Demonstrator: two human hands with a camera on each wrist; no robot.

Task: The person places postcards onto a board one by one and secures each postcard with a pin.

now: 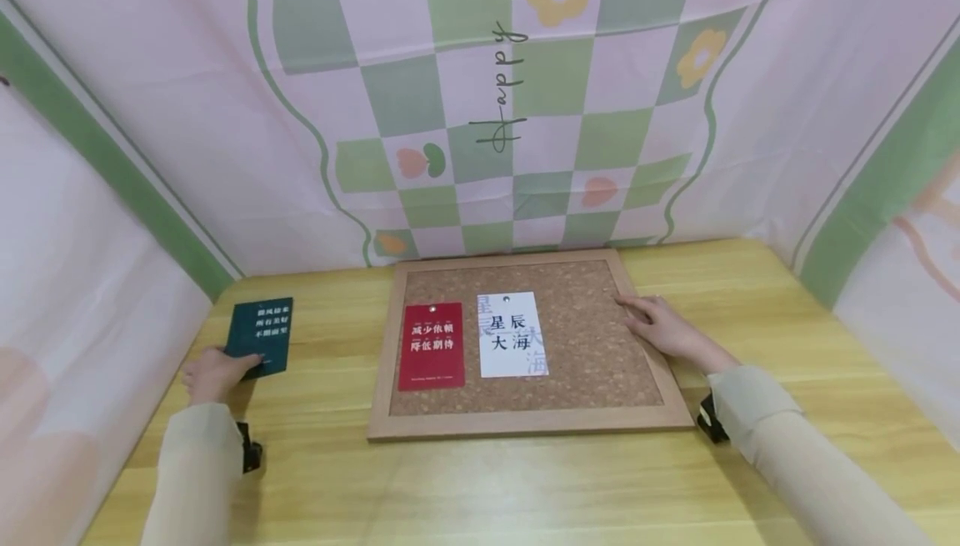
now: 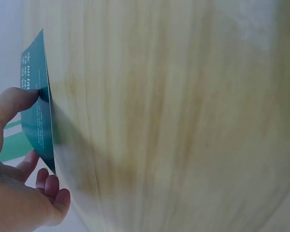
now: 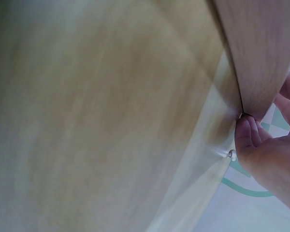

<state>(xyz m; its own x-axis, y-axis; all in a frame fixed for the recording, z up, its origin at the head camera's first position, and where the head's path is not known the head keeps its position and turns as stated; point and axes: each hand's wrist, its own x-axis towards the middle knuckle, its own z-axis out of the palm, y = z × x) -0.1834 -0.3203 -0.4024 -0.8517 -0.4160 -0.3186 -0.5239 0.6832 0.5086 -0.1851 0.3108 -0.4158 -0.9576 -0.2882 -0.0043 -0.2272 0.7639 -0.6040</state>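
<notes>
My left hand (image 1: 213,373) pinches a dark green card (image 1: 260,331) with white writing at the table's left. In the left wrist view the thumb lies on the card's face and other fingers are behind it; the card's near edge is tilted off the table. A wood-framed corkboard (image 1: 592,338) lies mid-table. On it lie a red card (image 1: 432,363) and, to its right, a white card (image 1: 495,358), each with a hole at the top. My right hand (image 1: 663,327) grips the board's right frame edge, fingertips curled against its side in the right wrist view.
The board rests on a wood-grain table (image 1: 480,488). A printed cloth (image 1: 517,87) with green checks hangs behind and along the sides. Beyond the right hand, a small clear shiny thing (image 3: 232,154) sits near the table's edge.
</notes>
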